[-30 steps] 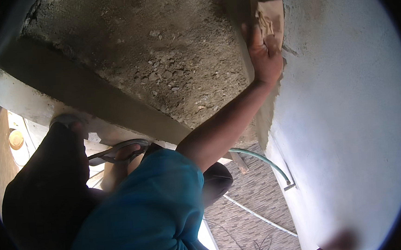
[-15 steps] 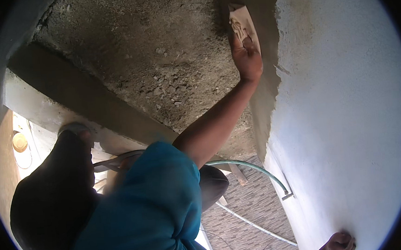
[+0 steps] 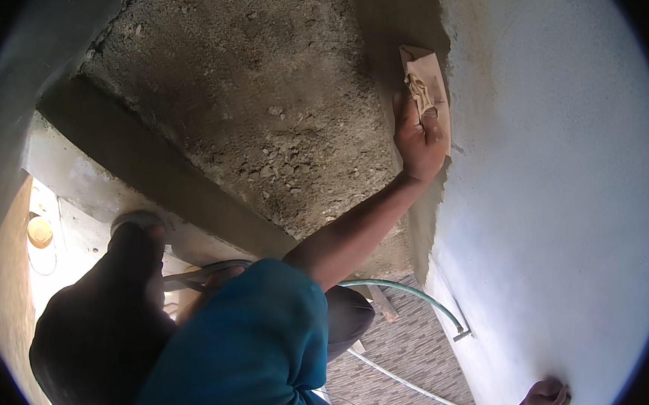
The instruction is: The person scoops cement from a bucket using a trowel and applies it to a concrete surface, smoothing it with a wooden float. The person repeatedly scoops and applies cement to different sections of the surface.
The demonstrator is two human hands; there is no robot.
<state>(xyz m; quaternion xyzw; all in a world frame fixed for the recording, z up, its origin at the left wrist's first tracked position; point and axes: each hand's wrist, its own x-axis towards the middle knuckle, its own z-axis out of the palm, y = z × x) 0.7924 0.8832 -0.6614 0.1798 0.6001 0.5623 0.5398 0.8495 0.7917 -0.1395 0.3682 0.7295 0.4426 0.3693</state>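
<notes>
My left hand [image 3: 419,142] is closed round the handle of a beige plastering float [image 3: 440,104], the arm stretched forward and to the right. The float lies on a smooth, dark band of wet mortar [image 3: 420,8] beside the white wall [image 3: 546,149], its right edge close to that wall. At the lower right, my right hand [image 3: 545,396] rests against the wall with its fingers curled, and nothing shows in it.
Rough, crumbly rubble [image 3: 274,123] fills the ground left of the band. A second smooth mortar strip [image 3: 148,158] runs diagonally on the left. A green hose [image 3: 413,290] and a pale hose [image 3: 409,383] cross the patterned floor [image 3: 425,346]. A yellow round container [image 3: 40,232] stands far left.
My left hand has drawn the float back toward me and a little to the right along the mortar band. The view has shifted slightly; my right hand stays at the wall.
</notes>
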